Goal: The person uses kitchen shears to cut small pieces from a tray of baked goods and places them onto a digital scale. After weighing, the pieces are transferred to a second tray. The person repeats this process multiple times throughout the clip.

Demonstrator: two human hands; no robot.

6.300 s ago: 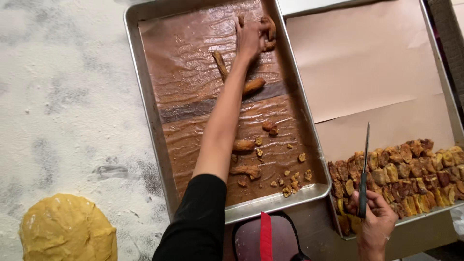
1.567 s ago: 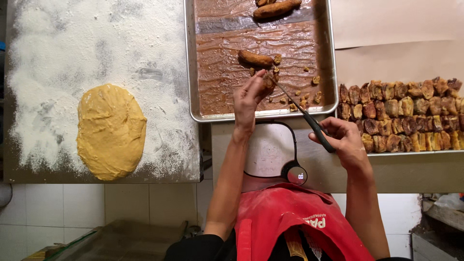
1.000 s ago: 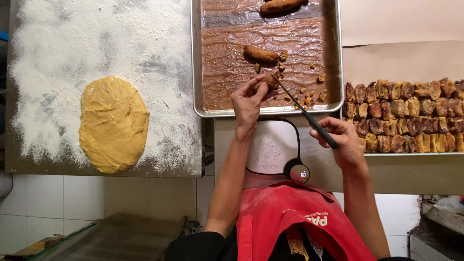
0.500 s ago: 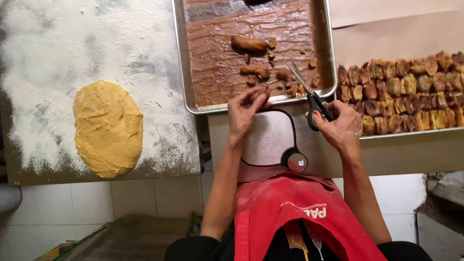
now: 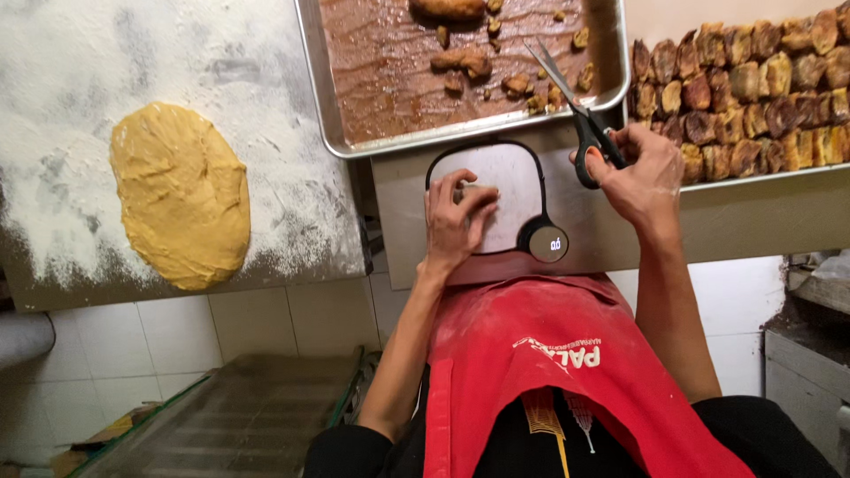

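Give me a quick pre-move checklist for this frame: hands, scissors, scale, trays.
1. Left hand on the scale: ok, fingers rest on the platform over a small piece; the piece itself is mostly hidden.
2. Right hand grip on the scissors: ok, fingers through the black handles, blades pointing up over the tray.
3. Scissor blades open or closed: cannot tell, they look nearly together.
4. Scale display: lit, ok; reading too small to judge.
5. Near tray: ok, brown pieces loose on a syrupy liner.
6. Right tray's cut pieces: ok, packed in rows.
7. Dough: ok, untouched on the floured surface.
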